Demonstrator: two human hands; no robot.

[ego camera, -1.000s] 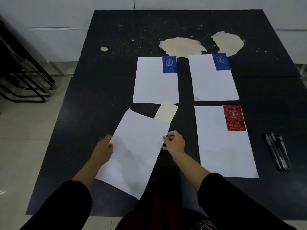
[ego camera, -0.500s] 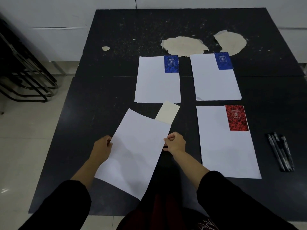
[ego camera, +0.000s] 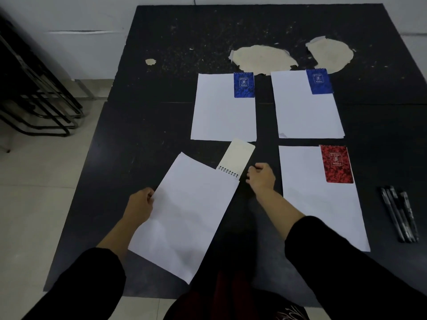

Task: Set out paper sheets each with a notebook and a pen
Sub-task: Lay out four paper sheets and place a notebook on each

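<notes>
Matt white paper sheets (ego camera: pixel 223 107) lie on a black table (ego camera: pixel 150 125) whose worn surface is flaking.

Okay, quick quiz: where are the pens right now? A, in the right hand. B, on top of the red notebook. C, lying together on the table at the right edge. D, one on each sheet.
C: the pens lie bunched on the bare table, right of the sheet with the red notebook, and no sheet carries one.
</notes>
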